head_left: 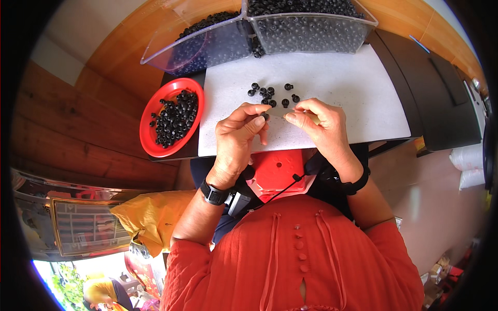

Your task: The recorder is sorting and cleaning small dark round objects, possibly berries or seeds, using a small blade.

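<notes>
Over the near edge of the white work surface (311, 67), my left hand (236, 136) pinches a small black round piece (265, 116) between thumb and forefinger. Facing it, my right hand (328, 127) is closed on a slim tool with a pale yellowish handle (313, 118). The tool's thin end points at the black piece, a small gap apart; its exact kind is too small to make out. Several loose black knobbed pieces (285, 103) lie on the surface just beyond my fingers.
On the left a red plate (147, 137) holds a heap of small black parts. Two see-through bins (218, 54) (311, 39) full of black pieces stand along the far edge. Below the near edge, a red plastic stool (277, 168) shows between my knees. A yellow bag (155, 215) hangs at lower left.
</notes>
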Tool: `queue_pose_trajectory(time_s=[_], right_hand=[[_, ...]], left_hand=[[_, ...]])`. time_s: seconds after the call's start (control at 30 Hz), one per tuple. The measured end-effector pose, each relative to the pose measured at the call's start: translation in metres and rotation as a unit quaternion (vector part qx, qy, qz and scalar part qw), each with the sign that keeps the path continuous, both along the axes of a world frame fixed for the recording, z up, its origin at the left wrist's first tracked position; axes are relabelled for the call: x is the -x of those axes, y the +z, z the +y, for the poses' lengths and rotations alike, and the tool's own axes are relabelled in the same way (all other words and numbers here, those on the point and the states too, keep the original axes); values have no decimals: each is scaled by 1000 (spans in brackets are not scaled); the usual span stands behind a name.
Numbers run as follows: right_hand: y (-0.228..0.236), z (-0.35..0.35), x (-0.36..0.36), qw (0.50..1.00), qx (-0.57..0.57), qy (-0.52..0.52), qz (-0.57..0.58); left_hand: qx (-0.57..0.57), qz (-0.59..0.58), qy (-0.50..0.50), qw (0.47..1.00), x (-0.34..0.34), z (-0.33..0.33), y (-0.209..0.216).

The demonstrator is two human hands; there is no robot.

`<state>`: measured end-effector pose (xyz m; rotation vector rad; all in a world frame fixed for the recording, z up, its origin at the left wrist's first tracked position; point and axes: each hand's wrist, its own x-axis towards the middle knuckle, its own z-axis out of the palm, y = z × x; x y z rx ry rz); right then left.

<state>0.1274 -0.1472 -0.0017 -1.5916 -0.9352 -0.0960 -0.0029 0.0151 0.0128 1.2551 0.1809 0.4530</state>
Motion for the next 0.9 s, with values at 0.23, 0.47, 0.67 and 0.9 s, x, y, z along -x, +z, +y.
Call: queue_pose_trajectory(time_s=[0.23,0.47,0.67,0.9], right_hand=[[2,0,1,1000,11,-4,-9],[0,1,0,1000,14,-4,-2],[1,0,0,1000,25,-8,-9],[0,1,0,1000,24,-9,-6]], left_hand=[[-22,-26,-4,999,-1,-2,-4],[-8,-39,-8,999,-2,-3,-6],[-8,-39,2,999,-1,-4,-5],[-20,-47,9,999,-2,-6,-8]])
